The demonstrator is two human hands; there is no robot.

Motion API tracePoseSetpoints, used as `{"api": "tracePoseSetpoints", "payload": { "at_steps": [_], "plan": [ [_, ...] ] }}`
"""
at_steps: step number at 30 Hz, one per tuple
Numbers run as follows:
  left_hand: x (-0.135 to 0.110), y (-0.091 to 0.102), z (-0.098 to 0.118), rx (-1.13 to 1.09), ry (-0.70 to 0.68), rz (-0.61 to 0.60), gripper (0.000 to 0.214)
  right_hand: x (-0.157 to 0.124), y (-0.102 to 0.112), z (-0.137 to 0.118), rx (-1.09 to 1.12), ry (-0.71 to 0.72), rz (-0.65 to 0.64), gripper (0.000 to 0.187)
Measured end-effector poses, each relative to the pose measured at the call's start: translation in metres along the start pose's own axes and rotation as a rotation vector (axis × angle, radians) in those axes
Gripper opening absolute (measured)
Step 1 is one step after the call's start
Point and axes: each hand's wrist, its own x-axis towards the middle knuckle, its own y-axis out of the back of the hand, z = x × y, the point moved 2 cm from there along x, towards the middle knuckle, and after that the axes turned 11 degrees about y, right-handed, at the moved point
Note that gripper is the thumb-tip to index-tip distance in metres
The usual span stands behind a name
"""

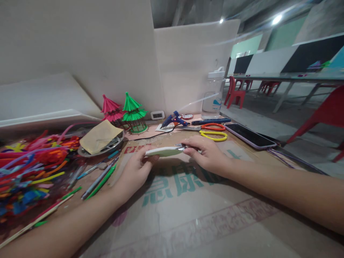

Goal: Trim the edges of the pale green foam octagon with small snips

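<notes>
Between my hands, raised over the cardboard, is a thin, flat piece (165, 152) with a pale green and white surface, seen nearly edge-on. My left hand (141, 165) grips its left end, thumb below and fingers behind. At the right end my right hand (205, 152) pinches a small shiny silver piece (181, 147) between thumb and fingers; it touches the flat piece's edge, and its kind is unclear. Beneath both hands lies a cardboard sheet (172, 222) with printed green characters. Scissors with red and yellow handles (213, 135) lie just behind my right hand.
Colourful pipe cleaners (32, 172) are heaped at left beside a metal bowl (118, 145) and several pens (99, 179). Behind stand red (110, 107) and green (135, 111) tiered models, a blue glue gun (174, 120) and a water bottle (212, 98). A phone (249, 136) lies at right.
</notes>
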Motion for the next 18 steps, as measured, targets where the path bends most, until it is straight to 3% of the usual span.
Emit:
{"api": "tracePoseSetpoints", "payload": {
  "at_steps": [18],
  "plan": [
    [-0.001,-0.0005,0.0033,0.036,0.007,-0.038,0.02,0.0024,0.001,-0.0039,0.002,0.026,0.004,0.026]
  ]
}}
